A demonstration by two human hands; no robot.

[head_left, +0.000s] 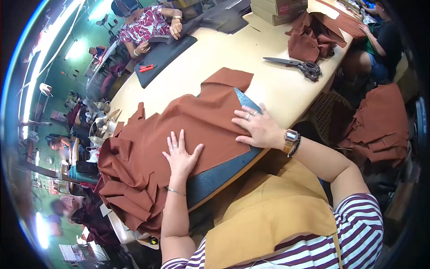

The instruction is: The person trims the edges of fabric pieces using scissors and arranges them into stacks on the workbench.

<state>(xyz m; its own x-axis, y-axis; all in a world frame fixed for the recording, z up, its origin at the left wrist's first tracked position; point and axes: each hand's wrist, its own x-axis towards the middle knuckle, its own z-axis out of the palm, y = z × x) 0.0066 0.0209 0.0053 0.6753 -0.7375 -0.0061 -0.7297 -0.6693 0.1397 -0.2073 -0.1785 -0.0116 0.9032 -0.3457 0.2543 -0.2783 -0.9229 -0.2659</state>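
Note:
Rust-brown fabric (197, 121) lies spread over a blue board (215, 179) at the near edge of the table, with its left part bunched in folds. My left hand (181, 157) rests flat on the fabric, fingers spread and holding nothing. Farther right, my right hand (259, 127) lies with spread fingers across the fabric's right edge and the blue board, also holding nothing. Large dark scissors (295, 65) with wrapped handles lie on the table beyond my right hand. Mustard cloth (273, 215) covers my lap.
The pale table (215, 49) bears crumpled brown fabric (309, 40), boxes (277, 11) and a dark board (161, 58) with a red cutter (146, 68). A person in a patterned shirt (145, 27) works opposite. Another person (380, 40) sits at right, near stacked brown fabric (380, 121).

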